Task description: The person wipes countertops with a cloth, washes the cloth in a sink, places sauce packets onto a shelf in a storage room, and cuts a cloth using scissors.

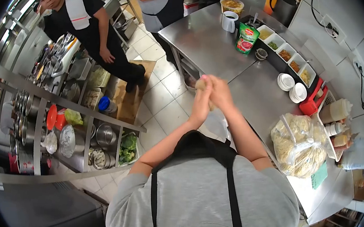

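Note:
Both of my hands meet in front of my chest, close to the steel counter's edge. Between them is a pale tan lump, partly hidden by the fingers. My left hand is wrapped against one side of the lump. My right hand presses on it from the other side, fingers closed. Below the hands, a translucent container shows partly behind my apron. On the counter to the right sits a clear bag of noodles.
A green pouch, white mug, topping trays and stacked white dishes sit on the counter. A person stands at the left; another holds a pan. Steel shelves line the left side.

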Motion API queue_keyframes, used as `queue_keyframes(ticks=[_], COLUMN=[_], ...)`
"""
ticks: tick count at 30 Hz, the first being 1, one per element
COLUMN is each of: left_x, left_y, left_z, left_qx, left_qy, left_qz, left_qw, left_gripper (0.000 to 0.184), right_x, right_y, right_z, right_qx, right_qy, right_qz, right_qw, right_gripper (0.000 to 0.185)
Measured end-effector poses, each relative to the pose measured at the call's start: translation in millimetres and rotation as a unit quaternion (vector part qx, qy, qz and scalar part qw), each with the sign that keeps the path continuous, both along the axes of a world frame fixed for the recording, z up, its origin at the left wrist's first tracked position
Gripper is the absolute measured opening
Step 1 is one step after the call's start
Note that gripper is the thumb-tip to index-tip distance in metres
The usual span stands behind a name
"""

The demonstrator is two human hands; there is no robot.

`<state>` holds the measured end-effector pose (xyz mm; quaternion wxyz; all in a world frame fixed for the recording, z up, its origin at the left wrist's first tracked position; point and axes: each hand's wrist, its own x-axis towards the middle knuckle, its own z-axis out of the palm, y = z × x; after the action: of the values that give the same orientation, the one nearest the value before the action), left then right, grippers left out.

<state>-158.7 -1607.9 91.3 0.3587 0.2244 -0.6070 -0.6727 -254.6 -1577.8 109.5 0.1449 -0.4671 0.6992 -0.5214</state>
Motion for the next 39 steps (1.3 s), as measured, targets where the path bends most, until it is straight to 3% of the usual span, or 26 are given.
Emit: queue_keyframes(ticks=[3,6,7,8,9,10,11,14,16,17,22,24,26,27,29,30,32,34,36,37,39], left_x=[7,31,43,51,57,63,67,72,74,76,64,49,26,17,6,9,21,30,40,43,46], left_y=[-11,-27,-31,-33,-31,-27,-25,-21,-18,-16,-8,-11,-17,-23,-37,-41,-54,-24,-13,-10,-10], left_z=[-5,-35,-38,-41,-44,-47,-50,-57,-57,-56,-42,-36,-24,-20,-9,-2,-17,0,-16,-26,-45], left_qx=[-0.030,-0.024,0.021,0.065,0.065,0.085,0.105,0.092,0.089,0.081,0.086,-0.010,-0.083,-0.081,-0.297,-0.277,-0.143,-0.008,0.048,0.050,0.223], left_qy=[-0.043,-0.083,-0.118,-0.152,-0.154,-0.165,-0.176,-0.182,-0.174,-0.169,-0.154,-0.155,-0.132,-0.134,-0.131,-0.134,-0.032,0.093,0.065,0.058,0.032], left_qz=[-0.052,-0.051,-0.062,-0.072,-0.072,-0.068,-0.061,-0.066,-0.048,-0.042,-0.008,0.021,0.082,0.077,0.170,0.116,-0.041,-0.008,0.019,0.013,0.020], left_qw=[0.997,0.995,0.991,0.984,0.983,0.980,0.977,0.977,0.979,0.981,0.984,0.988,0.984,0.985,0.930,0.944,0.988,0.996,0.997,0.997,0.974], left_gripper=[0.044,0.033,0.032,0.031,0.031,0.027,0.025,0.023,0.022,0.021,0.021,0.027,0.046,0.046,0.072,0.091,0.099,0.063,0.044,0.044,0.040], right_x=[-48,-136,-174,-200,-236,-244,-286,-322,-323,-317,-248,-215,-170,-141,-108,-90,-61,-38,-25,-22,-28], right_y=[4,6,-3,-14,-31,-37,-57,-84,-83,-83,-73,-63,-46,-33,-27,-22,-15,-7,-9,-6,7], right_z=[13,2,0,3,-5,15,-10,-26,-7,-4,7,12,24,44,43,48,38,52,44,40,43], right_qx=[-0.044,0.079,0.172,0.163,0.125,0.181,0.158,0.102,0.239,0.253,0.165,0.131,0.086,0.113,0.078,0.083,0.038,0.059,0.094,0.094,0.041], right_qy=[0.085,0.133,0.149,0.201,0.130,0.150,0.192,0.253,0.178,0.215,0.224,0.216,0.198,0.192,0.186,0.170,0.154,0.118,0.150,0.143,0.172], right_qz=[-0.152,-0.180,-0.173,-0.222,-0.260,-0.291,-0.331,-0.341,-0.226,-0.217,-0.219,-0.172,-0.103,-0.051,0.070,0.125,0.180,0.224,0.219,0.214,0.103], right_qw=[0.984,0.971,0.958,0.940,0.949,0.927,0.910,0.900,0.927,0.918,0.935,0.952,0.971,0.973,0.977,0.974,0.971,0.966,0.960,0.962,0.979], right_gripper=[0.027,0.028,0.028,0.028,0.036,0.048,0.054,0.059,0.055,0.046,0.034,0.031,0.026,0.026,0.022,0.021,0.022,0.020,0.024,0.024,0.033])
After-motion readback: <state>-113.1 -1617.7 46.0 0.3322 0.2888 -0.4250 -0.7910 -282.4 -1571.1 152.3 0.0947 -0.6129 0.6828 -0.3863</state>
